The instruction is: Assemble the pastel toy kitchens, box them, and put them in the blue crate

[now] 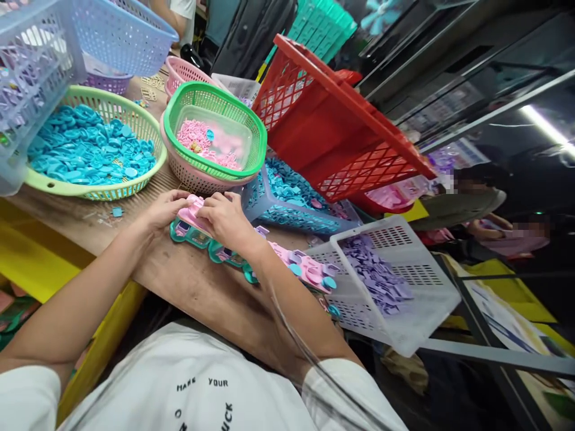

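Observation:
Both of my hands meet at a pink plastic part (194,206) on top of a teal toy-like piece (191,233) at the bench's edge. My left hand (162,209) pinches the left end of the pink part between thumb and fingers. From the right, my right hand (227,220) closes over its other end, and its fingertips partly hide the part. A row of similar teal pieces continues to the right beneath my right forearm. Pink parts (309,269) with purple and blue bits top the far end of that row.
A yellow-green basket (155,129) of blue parts stands left. A green basket (258,140) holds a tub of small pink pieces. Behind my right hand, a red crate (314,137) leans over a blue basket (287,215). A white basket (404,245) of purple parts stands right.

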Demonstrator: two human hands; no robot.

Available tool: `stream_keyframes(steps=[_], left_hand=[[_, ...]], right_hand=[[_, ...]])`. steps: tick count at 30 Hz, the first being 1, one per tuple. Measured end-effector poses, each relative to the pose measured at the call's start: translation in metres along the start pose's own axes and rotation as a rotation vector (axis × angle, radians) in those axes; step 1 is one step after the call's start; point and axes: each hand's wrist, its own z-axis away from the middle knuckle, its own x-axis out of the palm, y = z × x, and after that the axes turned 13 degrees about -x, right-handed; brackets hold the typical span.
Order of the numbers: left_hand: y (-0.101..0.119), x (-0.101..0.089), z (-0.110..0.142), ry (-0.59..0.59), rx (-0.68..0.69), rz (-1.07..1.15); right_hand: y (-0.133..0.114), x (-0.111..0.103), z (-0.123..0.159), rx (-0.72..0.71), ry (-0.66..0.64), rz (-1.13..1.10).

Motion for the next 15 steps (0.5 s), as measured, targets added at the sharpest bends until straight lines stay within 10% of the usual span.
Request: stream_keyframes(steps=[15], left_hand=[[-0.02,-0.011,0.013,0.069,0.185,-0.183]], right_hand=[[-0.014,0.01,0.001,-0.166,0.068,0.144]])
